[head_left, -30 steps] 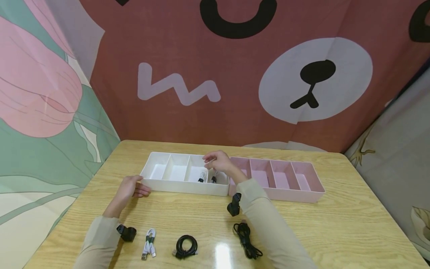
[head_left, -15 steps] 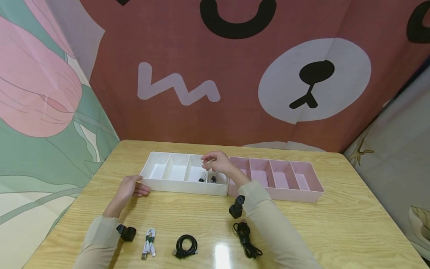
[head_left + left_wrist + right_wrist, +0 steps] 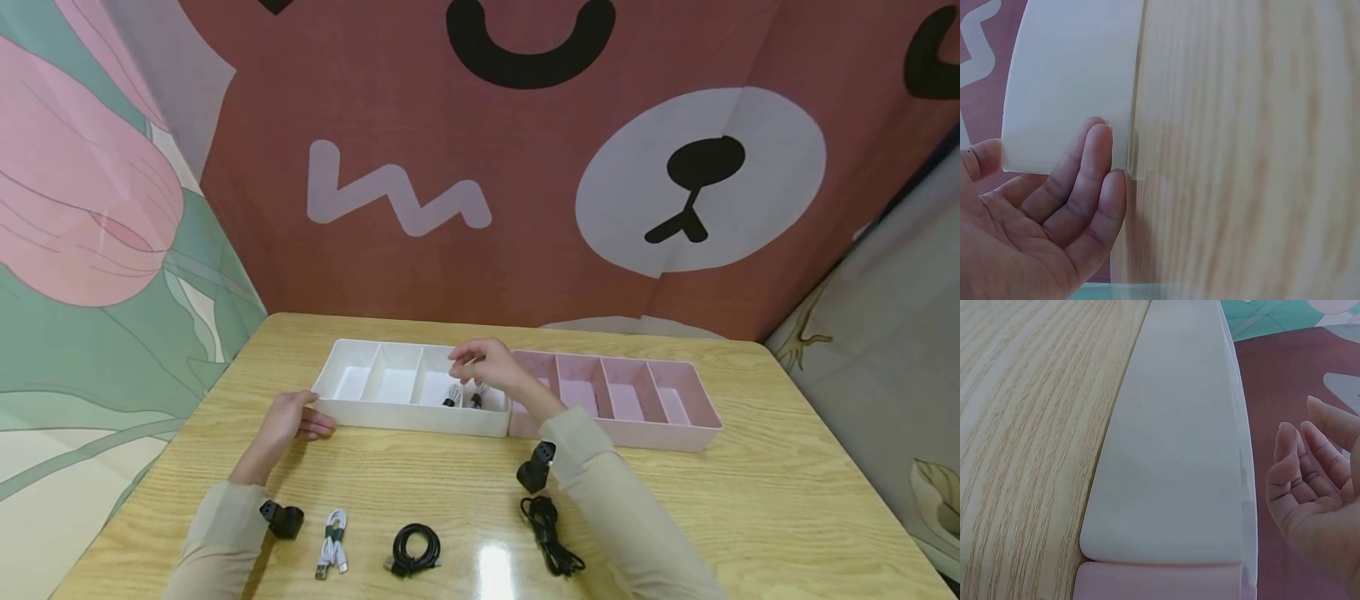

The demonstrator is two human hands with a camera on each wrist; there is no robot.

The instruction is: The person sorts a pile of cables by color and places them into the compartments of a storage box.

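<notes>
My left hand (image 3: pixel 288 418) rests against the left front corner of a white divided box (image 3: pixel 412 417). In the left wrist view, its loosely bent fingers touch the white wall (image 3: pixel 1079 69), with the thumb near the rim. My right hand (image 3: pixel 487 365) hovers over the box's right compartments. The right wrist view shows its fingers (image 3: pixel 1319 447) relaxed, with nothing visible between them. Below that hand lie two small bundles: one whitish cable bundle with a black part (image 3: pixel 452 395) in the third compartment, and a similar dark-ended bundle (image 3: pixel 477 399) in the rightmost one, partly hidden by the hand.
A pink divided box (image 3: pixel 652 435) stands against the white box's right end. Along the table's front lie a white tied cable (image 3: pixel 333 542), a coiled black cable (image 3: pixel 415 550) and a longer black cable bundle (image 3: pixel 551 537). A printed cloth (image 3: pixel 450 275) hangs behind the table.
My right wrist and forearm have shifted slightly to the right and down, while the hand stays above the white box. The left hand keeps its place at the corner.
</notes>
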